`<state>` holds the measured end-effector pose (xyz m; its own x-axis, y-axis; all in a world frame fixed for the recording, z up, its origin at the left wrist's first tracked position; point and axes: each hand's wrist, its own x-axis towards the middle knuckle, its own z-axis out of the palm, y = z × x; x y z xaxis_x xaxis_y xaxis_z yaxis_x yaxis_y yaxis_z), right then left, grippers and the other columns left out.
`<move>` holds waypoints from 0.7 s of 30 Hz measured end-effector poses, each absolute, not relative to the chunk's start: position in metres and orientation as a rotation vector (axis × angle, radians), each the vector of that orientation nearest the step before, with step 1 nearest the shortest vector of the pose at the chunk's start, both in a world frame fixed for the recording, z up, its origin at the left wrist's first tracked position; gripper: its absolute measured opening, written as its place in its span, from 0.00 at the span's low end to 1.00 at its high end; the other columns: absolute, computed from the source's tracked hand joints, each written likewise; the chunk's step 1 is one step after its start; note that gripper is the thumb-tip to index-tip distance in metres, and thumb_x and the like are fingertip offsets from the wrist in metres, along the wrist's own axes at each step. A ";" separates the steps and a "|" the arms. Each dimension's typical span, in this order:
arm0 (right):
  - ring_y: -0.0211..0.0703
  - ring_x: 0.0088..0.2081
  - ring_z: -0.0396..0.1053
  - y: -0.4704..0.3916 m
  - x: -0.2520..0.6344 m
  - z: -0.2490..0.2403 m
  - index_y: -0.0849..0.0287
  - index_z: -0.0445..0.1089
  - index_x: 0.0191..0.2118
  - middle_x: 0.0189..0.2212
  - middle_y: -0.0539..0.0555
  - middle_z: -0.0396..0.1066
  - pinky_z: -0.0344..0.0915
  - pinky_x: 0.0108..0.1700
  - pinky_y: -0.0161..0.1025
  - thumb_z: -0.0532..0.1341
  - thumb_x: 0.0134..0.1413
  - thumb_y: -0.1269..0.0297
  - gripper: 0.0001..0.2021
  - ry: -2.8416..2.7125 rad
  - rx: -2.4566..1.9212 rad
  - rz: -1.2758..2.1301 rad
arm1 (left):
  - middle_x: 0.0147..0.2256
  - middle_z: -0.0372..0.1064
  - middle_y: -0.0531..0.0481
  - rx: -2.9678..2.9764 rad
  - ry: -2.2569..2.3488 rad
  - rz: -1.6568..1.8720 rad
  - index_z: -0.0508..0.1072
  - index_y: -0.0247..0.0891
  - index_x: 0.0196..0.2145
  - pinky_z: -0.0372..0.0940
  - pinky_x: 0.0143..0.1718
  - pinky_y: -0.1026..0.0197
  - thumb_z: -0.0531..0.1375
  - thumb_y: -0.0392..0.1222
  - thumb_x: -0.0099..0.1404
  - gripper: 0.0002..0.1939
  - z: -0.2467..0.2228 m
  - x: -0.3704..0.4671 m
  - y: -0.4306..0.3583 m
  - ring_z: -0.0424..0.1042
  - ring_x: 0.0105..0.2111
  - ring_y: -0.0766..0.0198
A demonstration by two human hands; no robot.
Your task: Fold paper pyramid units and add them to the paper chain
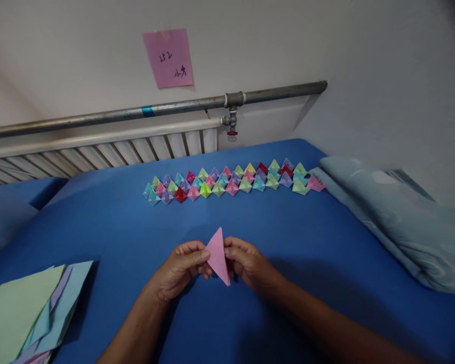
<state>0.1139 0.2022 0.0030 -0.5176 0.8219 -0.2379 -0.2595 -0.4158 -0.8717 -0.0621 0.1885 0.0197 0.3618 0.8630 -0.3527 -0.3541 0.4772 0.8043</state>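
Observation:
A pink sheet of paper (218, 257), folded into a triangle, is held up over the blue surface between both hands. My left hand (184, 263) pinches its left corner, thumb in front and fingers behind. On the other side, my right hand (248, 260) grips the long right edge between thumb and fingers. Beyond the hands, many small folded paper boats (219, 188) in pink, green, blue, purple, yellow and red sit in close rows.
A stack of coloured paper (26, 308) lies at the lower left. Folded light-blue bedding (402, 232) is along the right wall. At the back are a white radiator (117, 151), a metal pipe (197, 105) with a valve (232, 121), and a pink note (169, 60) on the wall.

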 end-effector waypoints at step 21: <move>0.31 0.20 0.55 0.205 0.110 0.000 0.56 0.62 0.25 0.18 0.43 0.59 0.53 0.22 0.30 0.57 0.44 0.64 0.04 -1.319 -1.088 1.534 | 0.23 0.71 0.51 0.835 1.107 0.909 0.75 0.33 0.31 0.62 0.26 0.66 0.71 0.52 0.48 0.20 0.019 -0.046 0.187 0.67 0.22 0.70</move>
<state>0.1102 0.2054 -0.0001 -0.2907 0.9519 -0.0970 -0.0464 -0.1153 -0.9922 -0.0463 0.1869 0.0186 0.1889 0.9117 -0.3648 -0.1807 0.3974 0.8997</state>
